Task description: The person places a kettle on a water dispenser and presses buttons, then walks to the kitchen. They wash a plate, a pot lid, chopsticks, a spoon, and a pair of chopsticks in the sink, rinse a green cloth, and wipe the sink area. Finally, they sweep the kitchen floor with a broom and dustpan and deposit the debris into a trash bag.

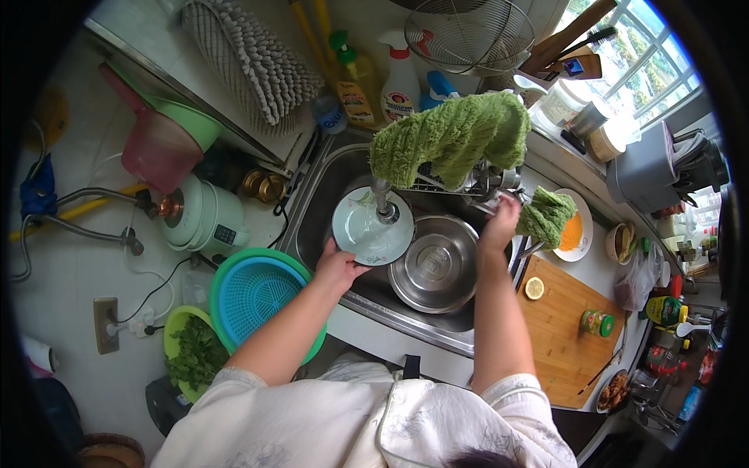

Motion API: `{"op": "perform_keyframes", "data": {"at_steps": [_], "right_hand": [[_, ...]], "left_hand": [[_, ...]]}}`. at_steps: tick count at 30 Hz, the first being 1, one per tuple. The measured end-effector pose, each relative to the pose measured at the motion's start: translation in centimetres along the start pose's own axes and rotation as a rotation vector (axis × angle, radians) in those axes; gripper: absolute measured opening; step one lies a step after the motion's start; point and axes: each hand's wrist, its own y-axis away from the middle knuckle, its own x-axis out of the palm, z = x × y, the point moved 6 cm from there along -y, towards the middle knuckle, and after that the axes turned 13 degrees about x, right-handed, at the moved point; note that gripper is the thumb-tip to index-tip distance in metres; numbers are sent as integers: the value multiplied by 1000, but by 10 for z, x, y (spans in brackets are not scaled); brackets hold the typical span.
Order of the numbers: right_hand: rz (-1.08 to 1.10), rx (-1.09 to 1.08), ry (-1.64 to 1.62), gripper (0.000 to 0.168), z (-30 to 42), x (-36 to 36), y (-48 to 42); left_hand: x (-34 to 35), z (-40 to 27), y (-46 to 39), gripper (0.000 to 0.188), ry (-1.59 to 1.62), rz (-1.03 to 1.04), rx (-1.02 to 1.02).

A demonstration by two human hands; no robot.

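My left hand (pixel 340 268) grips the near rim of a pale floral bowl (pixel 374 240) above the left part of the steel sink (pixel 316 175). The faucet spout (pixel 385 209) points down into that bowl. To its right a round stainless steel basin (pixel 433 263) lies in the sink. At the sink's back right, my right hand (pixel 503 219) is at a small shiny item beside the dish rack; blur hides what it is and whether the fingers hold it. A green cloth (pixel 450 137) hangs above the rack, and a smaller green cloth (pixel 547 216) is just right of my right hand.
Right of the sink lies a wooden cutting board (pixel 562 351) with a lemon half (pixel 534 288) and a green-lidded jar (pixel 597 323). Behind it is a plate of orange food (pixel 585 228). At left stand a blue colander (pixel 263 298), a bowl of leafy greens (pixel 196 351) and an electric cooker (pixel 202 216).
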Motion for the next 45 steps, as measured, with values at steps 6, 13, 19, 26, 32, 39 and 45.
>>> {"op": "perform_keyframes", "data": {"at_steps": [6, 13, 19, 26, 32, 39, 45], "right_hand": [[720, 803, 203, 35, -82, 33, 110], [608, 346, 629, 20, -30, 42, 125], [493, 469, 608, 19, -18, 11, 98], [535, 913, 294, 14, -84, 7, 108], [754, 861, 391, 24, -70, 52, 118], [789, 510, 674, 21, -27, 48, 134], [425, -192, 1469, 20, 12, -5, 165]], "left_hand": [[-13, 24, -29, 52, -228, 32, -134], [-6, 70, -57, 33, -349, -68, -181], [7, 90, -25, 30, -285, -10, -499], [31, 11, 4, 42, -726, 94, -294], [-17, 8, -41, 27, -480, -112, 63], [-28, 70, -69, 22, -328, -208, 120], [-25, 119, -54, 26, -931, 136, -463]]}}
